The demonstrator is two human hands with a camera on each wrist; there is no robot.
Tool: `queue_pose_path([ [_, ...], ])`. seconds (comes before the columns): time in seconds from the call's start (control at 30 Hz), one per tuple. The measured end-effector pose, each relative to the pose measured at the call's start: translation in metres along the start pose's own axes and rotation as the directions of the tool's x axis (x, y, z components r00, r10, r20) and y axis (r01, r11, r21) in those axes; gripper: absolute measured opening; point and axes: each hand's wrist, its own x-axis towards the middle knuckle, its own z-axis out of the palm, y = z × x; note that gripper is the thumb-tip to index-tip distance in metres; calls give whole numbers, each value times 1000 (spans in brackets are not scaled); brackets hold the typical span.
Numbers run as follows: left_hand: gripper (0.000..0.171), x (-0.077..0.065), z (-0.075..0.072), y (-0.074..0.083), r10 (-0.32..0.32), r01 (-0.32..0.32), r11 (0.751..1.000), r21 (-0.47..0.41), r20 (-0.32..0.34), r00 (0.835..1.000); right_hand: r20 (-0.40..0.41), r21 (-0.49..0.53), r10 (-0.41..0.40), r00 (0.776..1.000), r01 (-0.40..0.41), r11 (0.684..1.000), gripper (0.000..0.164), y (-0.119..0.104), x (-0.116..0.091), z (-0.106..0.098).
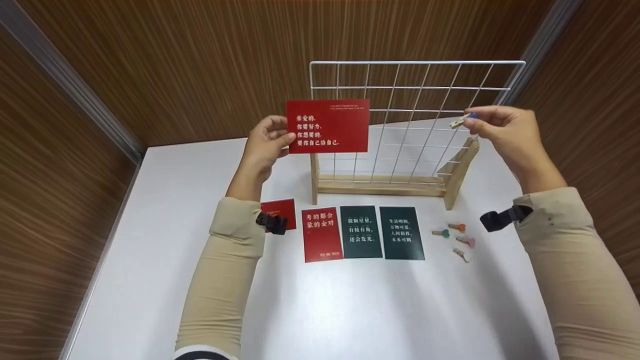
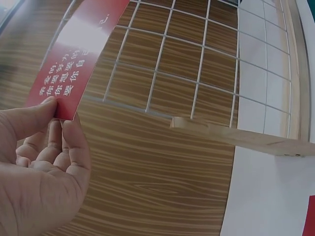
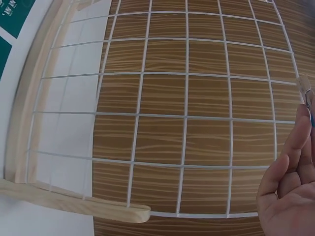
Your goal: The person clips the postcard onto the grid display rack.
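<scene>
My left hand (image 1: 266,142) pinches a red card (image 1: 328,126) with white writing by its left edge. The card is held up in front of the upper left of a white wire grid rack (image 1: 397,110) on a wooden stand. In the left wrist view, thumb and fingers grip the card's corner (image 2: 74,69). At the rack's right side, my right hand (image 1: 510,132) pinches a small wooden clothespin (image 1: 457,122) with a blue decoration between thumb and fingertips. The right wrist view shows this clothespin (image 3: 304,91) close to the grid's edge, partly cut off by the frame.
On the white table (image 1: 320,305) lie a red card (image 1: 322,235), two dark green cards (image 1: 361,232) and another red card (image 1: 285,212) partly hidden by the left wrist. Several small clothespins (image 1: 456,227) lie right of them. Brown wood-grain walls (image 1: 200,65) enclose the table.
</scene>
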Motion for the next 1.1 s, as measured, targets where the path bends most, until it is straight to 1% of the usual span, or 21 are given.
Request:
queue_pose_path([
  [0.17,26,5,8,6,20,-20,1000,-8,15,1000,-4,-3,22,1000,-22,1000,28,-14,8,6],
  [0.27,25,7,12,8,36,-35,999,-10,24,999,9,60,24,1000,-25,998,32,-21,11,10],
  [0.33,25,8,14,9,43,-43,999,-10,28,999,21,87,29,999,-31,996,33,-24,13,12],
  [0.37,25,9,14,10,46,-45,999,-10,28,999,22,82,28,999,-29,996,33,-26,14,13],
  [0.5,25,11,18,14,44,-44,999,-20,29,999,29,-26,5,1000,-4,1000,29,-36,22,18],
  [0.57,25,12,19,16,46,-46,999,-24,31,998,39,-57,-12,999,15,998,27,-40,26,20],
  [0.73,24,16,22,20,64,-63,997,-38,29,997,73,-76,-43,996,48,996,26,-51,36,27],
  [1.1,25,22,27,28,83,-83,996,-29,26,996,54,-199,-51,997,61,978,21,-70,56,40],
])
